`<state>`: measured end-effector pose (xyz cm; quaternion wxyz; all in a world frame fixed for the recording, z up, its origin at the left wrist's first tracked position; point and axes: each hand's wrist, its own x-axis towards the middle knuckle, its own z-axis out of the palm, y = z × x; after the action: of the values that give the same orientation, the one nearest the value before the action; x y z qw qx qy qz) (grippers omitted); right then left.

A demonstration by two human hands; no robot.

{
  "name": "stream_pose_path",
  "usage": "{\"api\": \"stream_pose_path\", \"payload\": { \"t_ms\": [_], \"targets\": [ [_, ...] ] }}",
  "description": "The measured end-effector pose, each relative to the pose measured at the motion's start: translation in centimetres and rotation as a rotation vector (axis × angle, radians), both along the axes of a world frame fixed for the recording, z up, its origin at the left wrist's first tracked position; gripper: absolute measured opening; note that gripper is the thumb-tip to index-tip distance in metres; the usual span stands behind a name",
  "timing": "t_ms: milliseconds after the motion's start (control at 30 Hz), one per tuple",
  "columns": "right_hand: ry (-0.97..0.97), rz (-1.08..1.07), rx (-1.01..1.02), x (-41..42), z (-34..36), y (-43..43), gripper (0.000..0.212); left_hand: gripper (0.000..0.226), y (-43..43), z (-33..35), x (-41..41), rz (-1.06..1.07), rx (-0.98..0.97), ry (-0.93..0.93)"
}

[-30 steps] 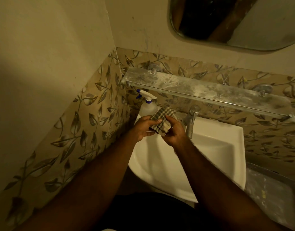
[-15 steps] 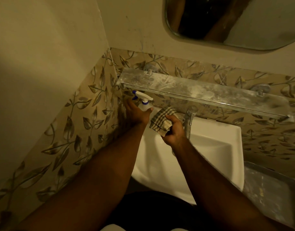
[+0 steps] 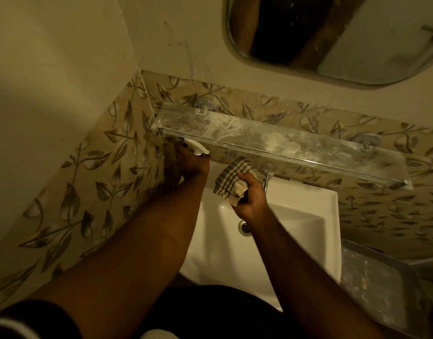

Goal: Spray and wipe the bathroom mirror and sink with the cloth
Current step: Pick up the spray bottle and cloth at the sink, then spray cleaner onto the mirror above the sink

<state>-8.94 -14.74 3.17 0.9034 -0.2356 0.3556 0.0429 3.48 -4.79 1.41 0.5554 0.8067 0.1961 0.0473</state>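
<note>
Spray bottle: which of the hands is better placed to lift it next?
Left. The left hand is already wrapped around the spray bottle under the shelf, while the right hand holds the cloth.

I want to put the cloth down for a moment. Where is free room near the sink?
Free: the glass shelf, bare though dusty, and the sink rim right of the tap. Crowded: the back left corner, where the left hand grips the spray bottle under the shelf.
</note>
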Motion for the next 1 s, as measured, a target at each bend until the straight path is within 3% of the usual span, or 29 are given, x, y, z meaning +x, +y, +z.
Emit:
{"api": "stream_pose_path", "payload": {
  "t_ms": [200, 333, 467, 567, 700, 1000],
  "targets": [
    [0.004, 0.011, -0.013, -0.4, -0.7, -1.3, 0.049, 0.077, -0.6, -0.6, -0.5, -0.08, -0.028, 0.031],
    [0.006, 0.025, -0.021, -0.8, -0.5, -1.0, 0.054, 0.076, -0.3, -1.2, -1.5, -0.161, 0.029, -0.033],
    [-0.017, 0.073, -0.034, -1.0, 0.3, -0.2, 0.049, 0.073, 0.6, -1.0, -3.9, -0.14, -0.017, 0.019],
    [-0.029, 0.092, -0.027, -1.6, 0.5, 0.1, 0.048, 0.057, 1.6, -1.1, -5.3, -0.119, -0.096, 0.029],
    [-0.044, 0.13, -0.019, -3.0, 0.7, 0.8, 0.039, 0.041, 3.0, 0.0, -8.3, -0.163, -0.027, -0.021],
    [-0.079, 0.188, -0.053, -6.9, 2.3, 1.5, 0.039, 0.037, 5.2, 1.1, -12.1, -0.063, -0.005, -0.088]
  ]
}}
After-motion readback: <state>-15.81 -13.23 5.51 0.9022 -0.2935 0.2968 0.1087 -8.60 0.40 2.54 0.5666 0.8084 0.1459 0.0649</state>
